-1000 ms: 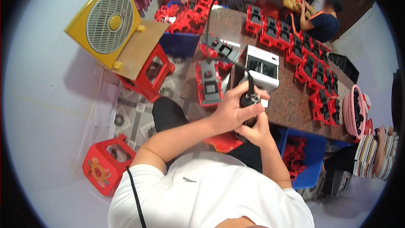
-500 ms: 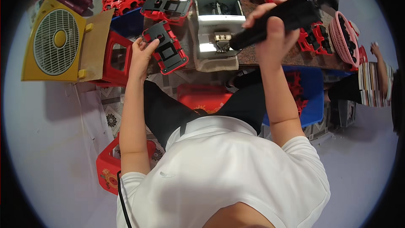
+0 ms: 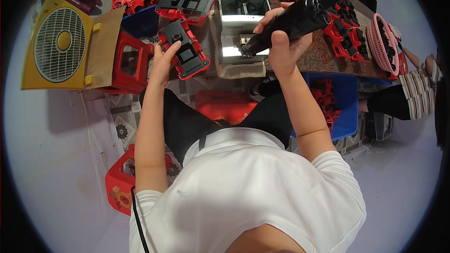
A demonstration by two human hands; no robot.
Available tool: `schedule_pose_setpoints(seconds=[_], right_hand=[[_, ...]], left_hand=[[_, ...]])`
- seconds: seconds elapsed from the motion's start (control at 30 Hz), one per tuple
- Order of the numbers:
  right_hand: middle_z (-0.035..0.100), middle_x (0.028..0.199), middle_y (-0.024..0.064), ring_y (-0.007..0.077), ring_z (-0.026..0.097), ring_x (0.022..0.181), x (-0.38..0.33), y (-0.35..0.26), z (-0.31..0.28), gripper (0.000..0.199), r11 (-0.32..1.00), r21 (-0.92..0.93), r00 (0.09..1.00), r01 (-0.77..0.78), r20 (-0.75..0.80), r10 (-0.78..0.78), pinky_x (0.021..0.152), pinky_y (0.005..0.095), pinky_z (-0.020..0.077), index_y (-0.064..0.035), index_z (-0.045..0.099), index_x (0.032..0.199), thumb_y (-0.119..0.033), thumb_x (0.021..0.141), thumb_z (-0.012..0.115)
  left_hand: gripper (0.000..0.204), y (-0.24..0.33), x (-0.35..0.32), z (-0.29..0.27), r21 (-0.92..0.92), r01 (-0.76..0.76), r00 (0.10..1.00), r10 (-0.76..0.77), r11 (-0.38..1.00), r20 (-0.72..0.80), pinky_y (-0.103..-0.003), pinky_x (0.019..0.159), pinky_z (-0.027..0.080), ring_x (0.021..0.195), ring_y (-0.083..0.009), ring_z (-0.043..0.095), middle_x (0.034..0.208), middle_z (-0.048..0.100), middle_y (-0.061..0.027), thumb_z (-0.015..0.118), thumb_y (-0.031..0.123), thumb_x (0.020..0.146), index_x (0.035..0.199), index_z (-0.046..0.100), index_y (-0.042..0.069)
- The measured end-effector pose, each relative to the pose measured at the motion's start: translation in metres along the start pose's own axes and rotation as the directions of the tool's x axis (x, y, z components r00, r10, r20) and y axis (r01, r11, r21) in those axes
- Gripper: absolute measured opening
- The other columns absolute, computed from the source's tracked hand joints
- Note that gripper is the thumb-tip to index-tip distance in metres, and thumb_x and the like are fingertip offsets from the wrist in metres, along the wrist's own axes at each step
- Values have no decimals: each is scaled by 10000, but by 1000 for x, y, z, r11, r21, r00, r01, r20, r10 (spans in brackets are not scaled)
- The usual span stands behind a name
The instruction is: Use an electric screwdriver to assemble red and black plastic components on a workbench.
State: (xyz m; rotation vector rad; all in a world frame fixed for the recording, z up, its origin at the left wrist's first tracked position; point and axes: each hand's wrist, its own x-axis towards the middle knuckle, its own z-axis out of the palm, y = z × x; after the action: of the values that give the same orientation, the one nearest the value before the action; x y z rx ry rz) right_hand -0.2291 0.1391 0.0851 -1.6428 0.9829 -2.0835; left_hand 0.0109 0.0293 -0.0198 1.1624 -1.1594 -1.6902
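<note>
My right hand (image 3: 287, 52) is wrapped around a black electric screwdriver (image 3: 297, 21), whose cord runs up from its rear end. The tool's tip sits at the front slot of a white screw feeder (image 3: 239, 27), in the middle of the table. My left hand (image 3: 162, 63) grips the left edge of a red and black plastic housing (image 3: 183, 47), with the thumb on its black plate. That housing rests tilted near the table's front edge, left of the feeder. Just behind it lies a similar red and black housing (image 3: 190, 7).
More housings (image 3: 344, 40) stand in rows on the table at right, beside a pink basket (image 3: 372, 42) of black parts. A blue bin (image 3: 344, 112) with red parts is below. At left are a yellow fan (image 3: 61, 42) and a red stool (image 3: 129, 61). Another person (image 3: 417, 91) is at far right.
My right hand has brought the screwdriver left and down, its tip now at the feeder's slot. The housing in my left hand has shifted slightly right.
</note>
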Motion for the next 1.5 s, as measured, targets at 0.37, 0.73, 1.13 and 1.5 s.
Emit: schedule_pose_setpoints(seconds=[0.37,0.73,1.13,1.5], right_hand=[[588,813,113,164,589,645,9,12,1,500,998,-58,999,23,38,-21,601,288,500,12,386,1145,-353,889,612],[584,656,43,99,567,525,44,16,10,292,922,-1,921,-387,42,386,485,238,453,-43,492,905,-296,893,638],[549,659,22,94,519,525,96,54,119,289,957,166,971,237,-77,-227,476,247,428,-53,456,949,-283,909,624],[528,697,0,90,496,560,90,80,135,304,979,-36,970,200,-133,-203,511,233,413,-53,454,980,-292,906,627]], left_hand=[[640,-5,10,-4,-26,-69,993,71,997,90,-365,886,475,1086,-192,537,1179,527,-95,709,252,795,1298,360,65],[577,-1,9,1,-92,-7,993,18,996,116,-367,877,485,1048,-199,561,1139,554,-81,689,199,769,1253,397,84],[499,-15,9,8,-145,-145,986,156,979,64,-306,907,426,1021,-171,546,1105,562,-75,678,138,781,1201,426,46],[505,-13,10,4,-95,-204,975,211,974,64,-309,931,422,1040,-170,532,1116,538,-64,668,157,774,1205,422,66]])
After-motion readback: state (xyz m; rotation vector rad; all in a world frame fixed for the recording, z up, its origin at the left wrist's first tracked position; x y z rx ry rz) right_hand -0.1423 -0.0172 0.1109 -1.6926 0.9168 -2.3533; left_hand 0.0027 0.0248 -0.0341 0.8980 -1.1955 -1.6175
